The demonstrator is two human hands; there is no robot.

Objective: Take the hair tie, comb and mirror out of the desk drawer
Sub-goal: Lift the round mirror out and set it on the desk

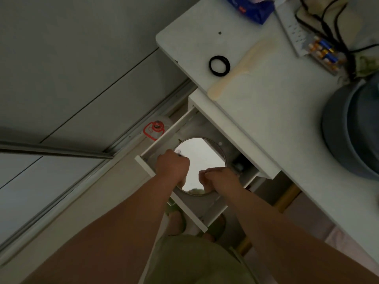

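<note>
A round mirror [202, 158] lies face up in the open white drawer [164, 136] under the desk. My left hand [173, 163] grips its left edge and my right hand [220, 178] grips its lower right edge; both are curled around the rim. The black hair tie [219, 65] lies on the white desktop [266, 111]. Beside it, to the right, rests the cream comb [235, 70], slanting across the desk with its handle toward the desk's near edge.
A blue-grey bucket [352, 128] stands at the desk's right. A power strip [293, 31], black cables, batteries [326, 54] and a blue packet [252, 7] crowd the far end. A red-and-white container [155, 128] sits on the floor left of the drawer. My feet are below the drawer.
</note>
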